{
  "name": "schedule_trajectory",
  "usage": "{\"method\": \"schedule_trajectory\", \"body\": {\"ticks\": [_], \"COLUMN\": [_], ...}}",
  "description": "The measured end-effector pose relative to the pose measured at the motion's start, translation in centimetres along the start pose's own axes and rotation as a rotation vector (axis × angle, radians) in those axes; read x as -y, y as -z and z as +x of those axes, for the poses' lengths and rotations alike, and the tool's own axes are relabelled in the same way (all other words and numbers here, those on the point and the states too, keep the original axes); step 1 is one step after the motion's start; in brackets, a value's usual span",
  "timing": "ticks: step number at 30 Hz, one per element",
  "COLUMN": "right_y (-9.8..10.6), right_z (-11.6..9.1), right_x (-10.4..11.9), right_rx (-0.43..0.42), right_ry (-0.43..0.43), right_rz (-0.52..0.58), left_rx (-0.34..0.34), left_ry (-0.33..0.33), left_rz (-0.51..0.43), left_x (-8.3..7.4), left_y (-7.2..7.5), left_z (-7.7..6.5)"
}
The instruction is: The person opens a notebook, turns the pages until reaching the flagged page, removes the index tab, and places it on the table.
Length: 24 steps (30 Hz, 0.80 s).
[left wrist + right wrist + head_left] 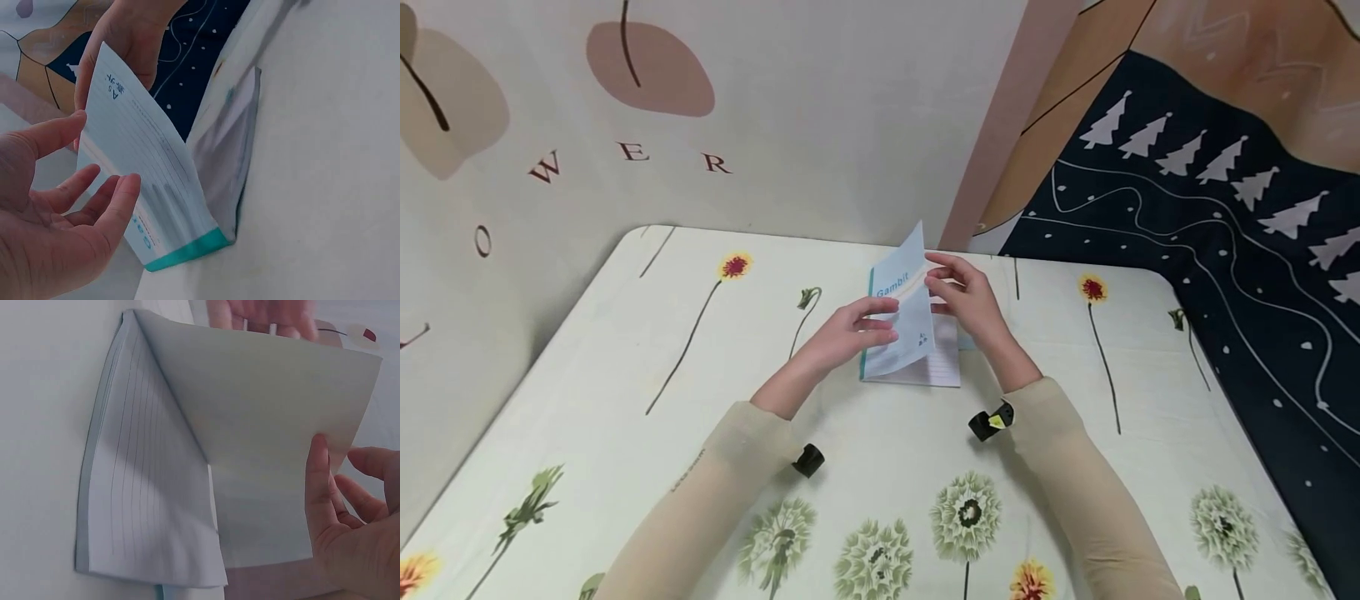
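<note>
A notebook (898,321) with a pale blue cover lettered "Gambit" and a teal spine lies on the flowered cloth. Its front cover stands lifted, and lined pages (144,487) show underneath. At the cover's free edge my right hand (973,304) pinches it, with one finger against the inner side, as the right wrist view shows. My left hand (850,333) is in front of the cover's outer face, fingers loosely spread. In the left wrist view its fingers (128,194) overlap the cover (144,156); whether they touch it I cannot tell.
The notebook rests near the back of the table, whose white cloth (625,333) bears printed flowers. Behind stands a pale wall (820,100) with printed letters. A dark drape with white trees (1195,217) hangs at the right. Both wrists carry small black cameras (808,460).
</note>
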State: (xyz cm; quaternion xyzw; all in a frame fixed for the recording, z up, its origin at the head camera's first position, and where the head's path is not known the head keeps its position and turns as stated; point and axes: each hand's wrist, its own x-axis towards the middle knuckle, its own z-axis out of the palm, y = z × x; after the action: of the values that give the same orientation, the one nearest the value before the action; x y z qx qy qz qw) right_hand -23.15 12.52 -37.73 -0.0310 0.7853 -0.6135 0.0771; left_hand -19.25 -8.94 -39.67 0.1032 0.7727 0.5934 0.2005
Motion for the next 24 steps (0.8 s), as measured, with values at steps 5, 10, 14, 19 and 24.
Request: {"method": "schedule_trajectory", "body": {"ticks": [5,10,14,19,24], "right_y": [-0.5,-1.1,-1.5,-2.0,-2.4], "right_z": [0.0,-0.1,0.0,0.2,0.4], "right_x": [0.3,0.8,1.1,1.5,1.9], "right_rx": [0.024,0.044,0.046,0.043,0.046], "right_ry": [0.054,0.086,0.092,0.103,0.121], "right_rz": [0.009,0.024,0.017,-0.012,-0.027], "left_rx": [-0.01,-0.015,-0.02,-0.044,-0.069], "left_ry": [-0.015,-0.042,-0.041,-0.028,-0.017], "left_rz": [-0.013,-0.017,-0.032,-0.04,-0.07], "left_x": [-0.9,-1.6,-2.0,-2.3,-2.5], "left_y": [-0.2,-0.4,-0.6,-0.5,-0.3], "left_z": [-0.1,-0.2,-0.2,-0.2,-0.4]}}
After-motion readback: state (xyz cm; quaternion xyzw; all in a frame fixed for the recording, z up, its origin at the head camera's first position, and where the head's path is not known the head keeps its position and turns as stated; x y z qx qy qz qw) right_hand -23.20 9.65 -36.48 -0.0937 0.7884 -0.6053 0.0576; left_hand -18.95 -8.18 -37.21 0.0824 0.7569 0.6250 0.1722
